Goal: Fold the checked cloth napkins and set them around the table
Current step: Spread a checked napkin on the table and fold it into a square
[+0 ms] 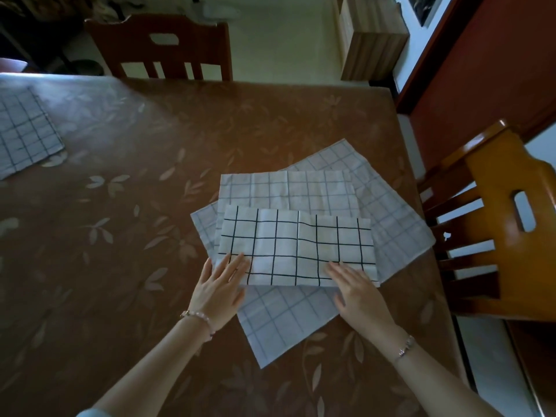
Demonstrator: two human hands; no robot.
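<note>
At the far left of the tabletop [126,236] a folded checked napkin [25,130] already lies flat, well apart from the work, so little threatens it. The risk sits in the middle: the half-folded napkin [296,246] rests on a loose, skewed pile of unfolded napkins [388,206], and any push or drag across its top could shift the layers beneath, crumple them, or let the fold slide open and go crooked. The pile's right corner also reaches close to the tabletop edge beside the wooden chair [496,224], so a sideways tug might carry cloth over it. The left hand [221,291] lies palm down, fingers loosely spread and extended, its fingertips on the near left corner of the folded napkin, pinching nothing. The right hand [359,293] mirrors it at the near right corner, flat and open, fingers forward on the cloth. Both forearms reach in from the near edge, wrists low, each with a bracelet.
</note>
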